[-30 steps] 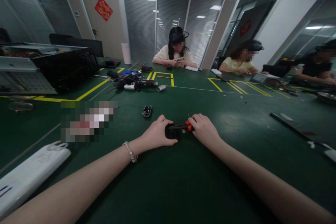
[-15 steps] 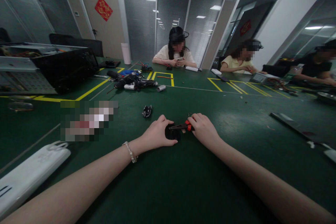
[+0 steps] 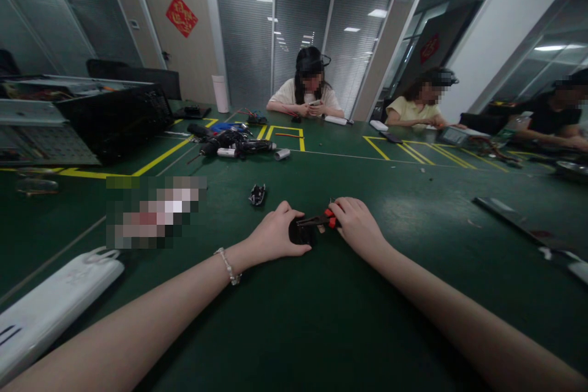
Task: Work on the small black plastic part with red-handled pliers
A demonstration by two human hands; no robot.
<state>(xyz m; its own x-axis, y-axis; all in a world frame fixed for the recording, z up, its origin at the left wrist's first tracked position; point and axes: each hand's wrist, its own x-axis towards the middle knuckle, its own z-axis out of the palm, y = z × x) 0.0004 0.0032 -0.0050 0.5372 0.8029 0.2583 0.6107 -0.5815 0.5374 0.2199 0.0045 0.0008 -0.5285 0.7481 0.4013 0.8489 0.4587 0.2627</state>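
Note:
My left hand [image 3: 280, 234] grips a small dark round part [image 3: 301, 234] against the green table, thumb on the near side and fingers on the far side. What kind of part it is, I cannot make out. In my right hand [image 3: 357, 220] is a pair of needle-nose pliers [image 3: 329, 218] with red-and-black handles. Their jaws point left and reach over the dark part; whether they pinch anything is too small to tell. Beyond my left hand lies a small black and silver broken-open piece [image 3: 258, 195], touched by neither hand.
A power drill and other tools [image 3: 236, 141] lie in a heap farther back. At the left stand a black computer case [image 3: 114, 119] and a white power-bank-like block [image 3: 59, 309]. A dark flat panel [image 3: 519, 223] lies at the right. Several people sit across the table.
My right hand and the pliers have shifted very slightly. My left hand keeps its hold on the dark part in the same place.

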